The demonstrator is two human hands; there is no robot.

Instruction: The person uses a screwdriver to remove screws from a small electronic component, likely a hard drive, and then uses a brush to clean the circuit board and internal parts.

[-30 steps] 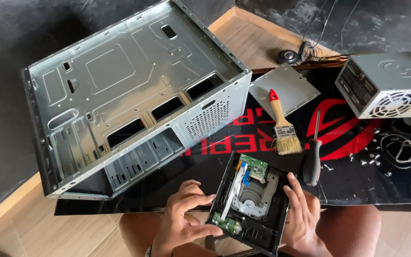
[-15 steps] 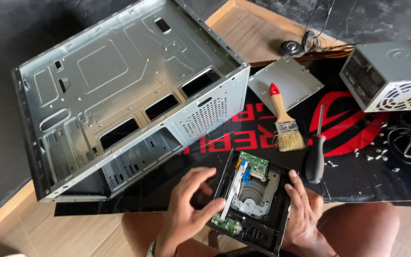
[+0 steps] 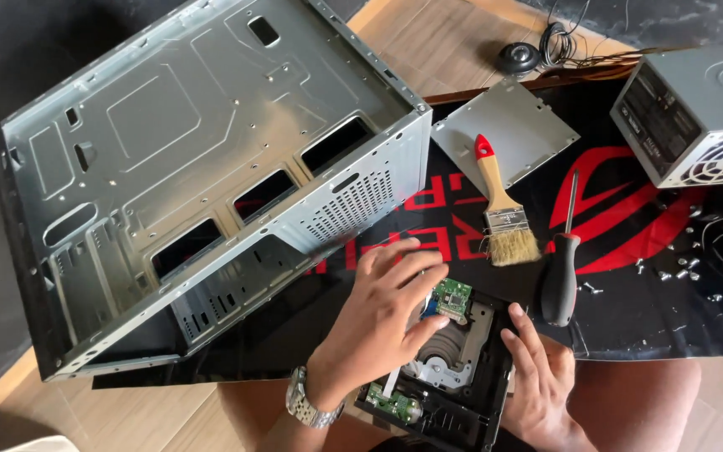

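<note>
My left hand (image 3: 387, 314) lies spread over the opened optical drive (image 3: 441, 368), fingers slack and apart, palm down on its upper left part, fingertips reaching toward the small green circuit board (image 3: 452, 297) at the drive's far end. Nothing is pinched in it. A metal wristwatch (image 3: 307, 402) sits on that wrist.

My right hand (image 3: 537, 381) cups the drive's right edge, fingers curled against the black housing, steadying it. The two hands are apart, one on each side, with the drive between them. The drive rests low in view, partly over the near edge of the black and red mat (image 3: 629, 243), cover off, silver mechanism exposed.

Just beyond my right hand: a screwdriver with a black handle (image 3: 561, 280), lying on the mat, shaft pointing away from me. Beside it, further out, a paintbrush (image 3: 504, 209) with a wooden handle and a red tip, lying partly on a flat grey metal plate (image 3: 516, 125).

Beyond my left hand: the bare metal computer case (image 3: 202, 176), open side up.

Far right of my right hand: a grey power supply (image 3: 696, 113), with loose screws (image 3: 671, 269) scattered near it.
</note>
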